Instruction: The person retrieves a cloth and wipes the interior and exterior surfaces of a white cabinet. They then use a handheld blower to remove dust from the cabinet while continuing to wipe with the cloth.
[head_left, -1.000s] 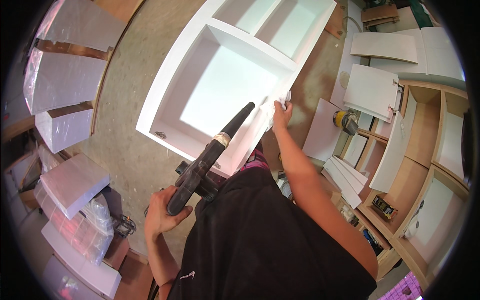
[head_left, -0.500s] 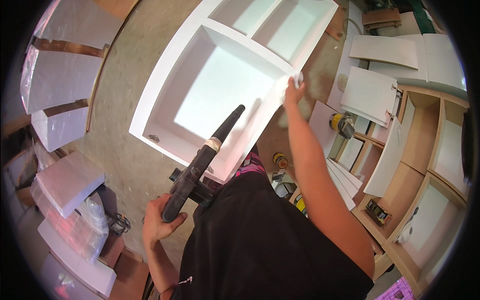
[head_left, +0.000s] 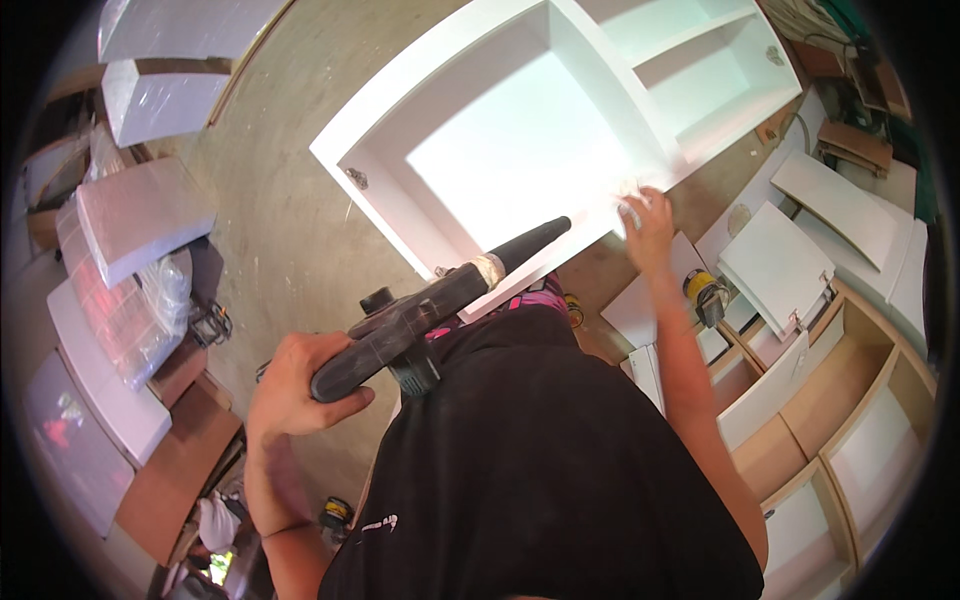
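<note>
My left hand (head_left: 300, 385) is closed around the rear handle of a black hand-held blower (head_left: 425, 325). Its long tapered nozzle has pale tape at the base and points up to the right, over the near edge of a white cabinet (head_left: 400, 92). The cabinet lies with its compartments facing up, one large and others smaller. At its near right edge, by the divider, my right hand (head_left: 650, 228) has bent fingers around a crumpled white cloth (head_left: 627, 190). Motion smears the cloth slightly. A metal hinge (head_left: 357, 179) sits in the large compartment's left corner.
Plastic-wrapped white panels (head_left: 145, 215) are stacked along the left. At right stand an unfinished wooden cabinet frame (head_left: 830, 385), white doors (head_left: 775, 262) and a yellow-and-black can (head_left: 703, 292). Another can (head_left: 337, 513) is on the floor behind my left arm.
My view has turned, shifting the cabinet up and right. The blower's nozzle now tilts more to the right. My right hand, with the cloth, is still at the cabinet's near edge.
</note>
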